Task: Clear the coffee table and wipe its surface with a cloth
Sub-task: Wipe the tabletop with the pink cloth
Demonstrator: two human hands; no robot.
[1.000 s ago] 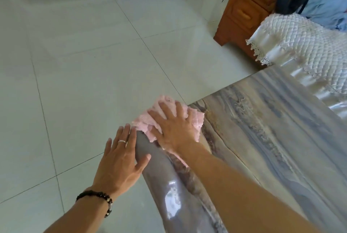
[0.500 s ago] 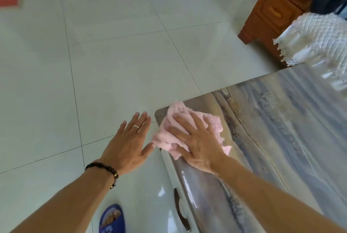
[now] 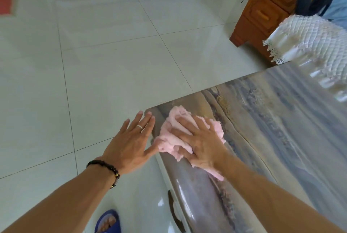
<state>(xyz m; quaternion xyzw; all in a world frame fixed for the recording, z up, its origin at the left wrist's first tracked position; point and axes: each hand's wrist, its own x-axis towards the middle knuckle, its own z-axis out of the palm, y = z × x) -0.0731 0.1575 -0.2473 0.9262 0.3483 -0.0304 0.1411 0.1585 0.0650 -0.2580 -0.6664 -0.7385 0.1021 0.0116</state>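
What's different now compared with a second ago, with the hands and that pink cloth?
The right hand has slid the crumpled pink cloth from the corner of the glossy marble-patterned coffee table back along its left edge, towards the person. The left hand followed beside that edge. Unchanged: right hand pressing flat on the cloth, left hand open and holding nothing, tabletop bare.

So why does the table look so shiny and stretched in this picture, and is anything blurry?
Head view: daylight glares off the glossy coffee table, with white highlights along its rounded near edge and a smeared reflection of the lacy white cover; the wide lens bends the floor tile lines and stretches the forearms; the pink cloth under the right hand and the left hand look slightly soft.
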